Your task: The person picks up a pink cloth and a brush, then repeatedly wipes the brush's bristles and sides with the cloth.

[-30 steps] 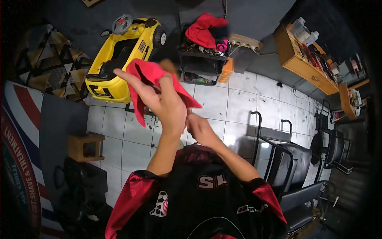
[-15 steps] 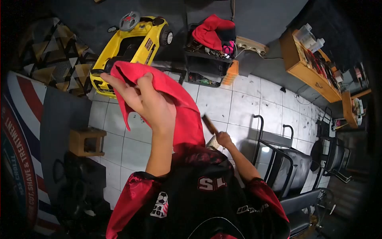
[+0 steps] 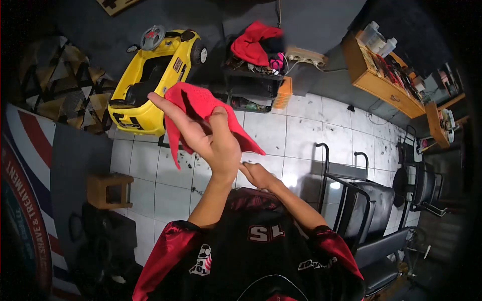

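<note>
The red cloth (image 3: 233,131) hangs in folds from my left hand (image 3: 213,138), raised in front of me. Its index finger points out along the cloth, and the thumb stands up against it. Lower and to the right, my right hand (image 3: 257,175) is closed close to the left wrist. Whatever it grips is hidden behind the left hand and wrist.
A yellow toy car (image 3: 173,75) stands at the upper left, with a wooden stool (image 3: 108,190) below it. A black rack (image 3: 251,85) bears another red cloth (image 3: 253,44). Black chairs (image 3: 374,200) and a wooden shelf (image 3: 386,88) are at the right.
The cloth's long lower part has swung up and is bunched nearer my left hand. My right hand has moved left toward the left wrist, and the brush it held has gone out of sight.
</note>
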Demonstrator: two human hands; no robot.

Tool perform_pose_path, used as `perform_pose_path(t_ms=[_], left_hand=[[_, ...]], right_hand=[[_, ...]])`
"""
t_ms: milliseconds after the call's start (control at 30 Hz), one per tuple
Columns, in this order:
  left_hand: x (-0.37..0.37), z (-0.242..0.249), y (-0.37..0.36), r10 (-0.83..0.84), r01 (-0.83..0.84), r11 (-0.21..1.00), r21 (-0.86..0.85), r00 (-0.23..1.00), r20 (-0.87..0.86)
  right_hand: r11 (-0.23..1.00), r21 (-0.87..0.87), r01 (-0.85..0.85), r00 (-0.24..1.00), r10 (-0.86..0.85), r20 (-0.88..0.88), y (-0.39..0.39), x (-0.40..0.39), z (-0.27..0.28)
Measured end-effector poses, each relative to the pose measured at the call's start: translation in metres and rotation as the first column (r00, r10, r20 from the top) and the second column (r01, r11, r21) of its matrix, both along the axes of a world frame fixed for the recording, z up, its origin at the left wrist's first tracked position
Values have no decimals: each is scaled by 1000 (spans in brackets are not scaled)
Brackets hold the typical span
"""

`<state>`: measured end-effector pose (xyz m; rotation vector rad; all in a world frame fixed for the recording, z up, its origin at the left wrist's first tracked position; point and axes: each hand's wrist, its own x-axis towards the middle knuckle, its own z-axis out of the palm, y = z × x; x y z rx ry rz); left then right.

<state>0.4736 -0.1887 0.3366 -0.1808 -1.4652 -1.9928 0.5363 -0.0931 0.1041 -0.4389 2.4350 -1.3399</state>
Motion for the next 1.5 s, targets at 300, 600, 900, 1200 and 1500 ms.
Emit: perform_pose_path(t_ms=[300, 600, 900, 1200, 1500], left_hand=[[21, 21, -14, -56, 43, 986, 160, 995, 79], [11, -10, -6, -90, 88, 996, 23, 990, 110], [17, -4, 26, -316, 311, 948, 68, 945, 83], [5, 10, -6, -382, 335, 895, 295, 917, 118], [16, 24, -8, -388, 342, 877, 337, 918, 78]], right_hand=[[887, 444, -124, 982, 44, 185, 62, 61, -163], [781, 169, 601, 795, -606, -25, 59, 46, -73], [721, -542, 432, 893, -424, 149, -5, 34, 81], [806, 584, -97, 955, -90, 284, 63, 63, -155], [695, 698, 174, 887, -418, 195, 109, 92, -160]])
